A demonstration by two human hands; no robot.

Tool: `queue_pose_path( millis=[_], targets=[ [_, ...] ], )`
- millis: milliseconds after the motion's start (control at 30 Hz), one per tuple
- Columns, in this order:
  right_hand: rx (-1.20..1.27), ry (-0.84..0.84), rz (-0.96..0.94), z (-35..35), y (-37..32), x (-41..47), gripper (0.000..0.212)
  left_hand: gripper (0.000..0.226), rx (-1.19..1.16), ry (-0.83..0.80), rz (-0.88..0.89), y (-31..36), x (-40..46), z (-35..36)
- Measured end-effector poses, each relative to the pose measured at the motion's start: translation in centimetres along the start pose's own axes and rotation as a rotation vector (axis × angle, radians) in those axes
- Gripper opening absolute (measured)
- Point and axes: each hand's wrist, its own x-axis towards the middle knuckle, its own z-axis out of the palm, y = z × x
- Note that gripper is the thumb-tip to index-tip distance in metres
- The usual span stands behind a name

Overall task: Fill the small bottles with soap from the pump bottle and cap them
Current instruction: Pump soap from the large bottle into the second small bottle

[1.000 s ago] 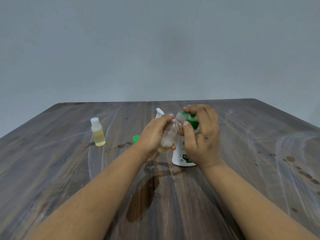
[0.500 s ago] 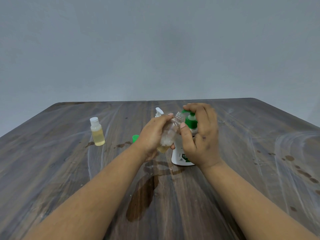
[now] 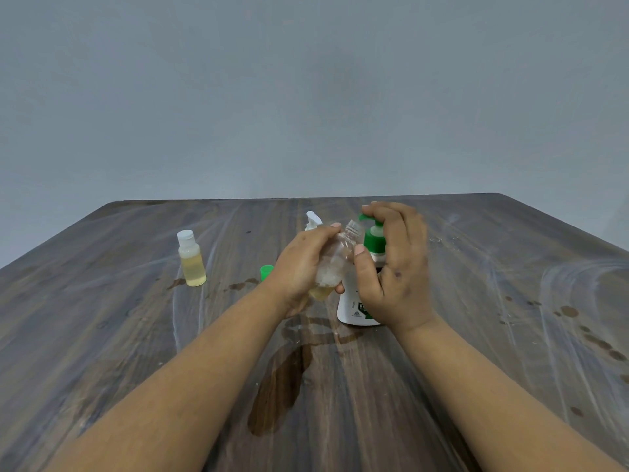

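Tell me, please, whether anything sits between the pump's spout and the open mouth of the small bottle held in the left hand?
Nothing visible does: the small bottle tilts its uncapped mouth right up to the green pump under the right hand.

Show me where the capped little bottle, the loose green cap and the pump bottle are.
capped little bottle [image 3: 192, 264], head view, on its yellowish filled body.
loose green cap [image 3: 265, 271], head view, on its side wall, beside the left wrist.
pump bottle [image 3: 373, 239], head view, on its green collar below the pump head.
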Motion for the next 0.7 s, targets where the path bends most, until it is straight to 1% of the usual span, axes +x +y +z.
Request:
queue_pose_path(
  millis=[67, 133, 400, 567, 700],
  targets=[
    [0.005, -0.009, -0.002, -0.12, 0.10, -0.06, 0.044, 0.039, -0.007, 0.005, -0.006, -0.01, 0.01, 0.03],
    [0.025, 0.001, 0.002, -0.20, 0.03, -0.04, 0.044, 0.039, -0.007, 0.010, -0.003, -0.03, 0.02, 0.04],
    [0.053, 0.052, 0.026, 0.03, 0.00, 0.14, 0.029, 0.042, 0.041, 0.021, -0.004, -0.22, 0.19, -0.22],
    [0.053, 0.029, -0.007, -0.07, 0.14, -0.04, 0.041, 0.040, 0.043, 0.025, -0.003, -0.11, 0.09, -0.08],
    [0.071, 0.038, 0.001, -0.08, 0.15, 0.10, 0.036, 0.042, 0.047, 0.035, -0.006, 0.13, -0.10, 0.12]
  ],
)
